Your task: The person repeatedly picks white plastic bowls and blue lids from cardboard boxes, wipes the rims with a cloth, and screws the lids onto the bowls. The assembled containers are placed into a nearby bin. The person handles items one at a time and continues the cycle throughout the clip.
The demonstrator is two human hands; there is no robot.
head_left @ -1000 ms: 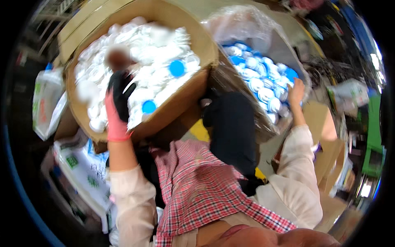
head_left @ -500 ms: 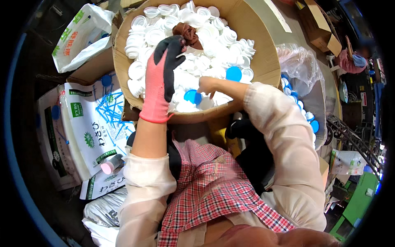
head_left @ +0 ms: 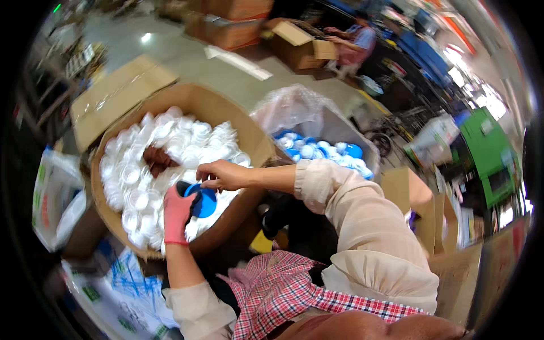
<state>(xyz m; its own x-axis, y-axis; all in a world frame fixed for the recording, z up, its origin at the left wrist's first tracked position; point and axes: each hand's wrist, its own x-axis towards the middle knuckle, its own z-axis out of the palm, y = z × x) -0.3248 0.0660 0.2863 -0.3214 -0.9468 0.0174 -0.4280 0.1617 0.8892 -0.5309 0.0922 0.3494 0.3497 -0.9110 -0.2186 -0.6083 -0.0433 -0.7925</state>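
Observation:
My left hand (head_left: pixel 180 211), in a pink and black glove, is closed on the edge of a round blue lid (head_left: pixel 206 204) above a large carton (head_left: pixel 229 116) of white plastic caps (head_left: pixel 195 136). Just above it, my bare right hand (head_left: pixel 222 174) has its fingers curled and pinched at the lid's upper rim. More blue shows between the two hands; whether it is a second lid I cannot tell. A crumpled brown piece (head_left: pixel 158 160) lies among the white caps, left of my hands.
Beyond my right forearm stands a plastic-lined container (head_left: pixel 362 150) of blue and white caps. A white sack (head_left: pixel 56 198) is at the left, with printed bags (head_left: pixel 113 294) below it. Farther off, a person (head_left: pixel 357 42) sits beside an open carton (head_left: pixel 297 48); a green machine (head_left: pixel 487 150) stands right.
The view has swung to the right. My left hand has left the brown piece and taken hold of the blue lid, and both hands have come together over the carton's near side.

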